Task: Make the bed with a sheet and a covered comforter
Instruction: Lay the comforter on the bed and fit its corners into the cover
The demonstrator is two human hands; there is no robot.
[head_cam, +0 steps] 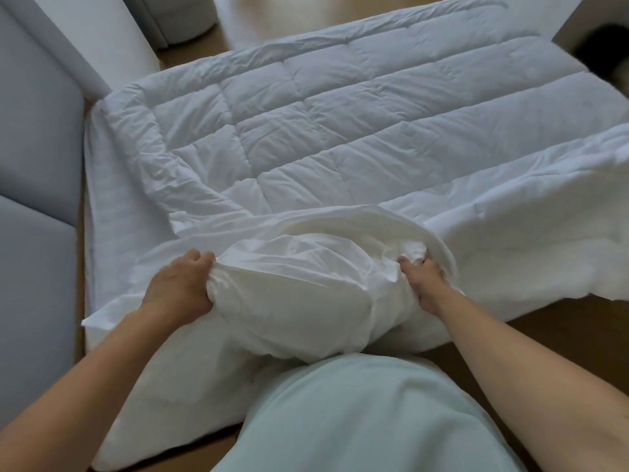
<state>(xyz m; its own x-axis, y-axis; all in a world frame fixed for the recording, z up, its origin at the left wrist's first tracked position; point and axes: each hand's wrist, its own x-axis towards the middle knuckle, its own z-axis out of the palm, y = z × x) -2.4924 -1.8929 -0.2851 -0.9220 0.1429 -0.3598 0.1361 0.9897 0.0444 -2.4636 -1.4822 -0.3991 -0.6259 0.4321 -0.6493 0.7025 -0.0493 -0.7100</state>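
Pale green shirt lies nearest; beyond it, left hand and right hand curl their fingers into a bunched white fabric cover at the near edge of the white quilted comforter spread over the bed. Uneven tugging could drag the comforter floorward.

Wooden floor shows at the lower right and in a strip at the top. Two grey padded panels stand along the left edge, one above the other. Beside them rises a white panel. A grey round stool sits on the floor at the top. A blurred dark object lies in the upper right corner.
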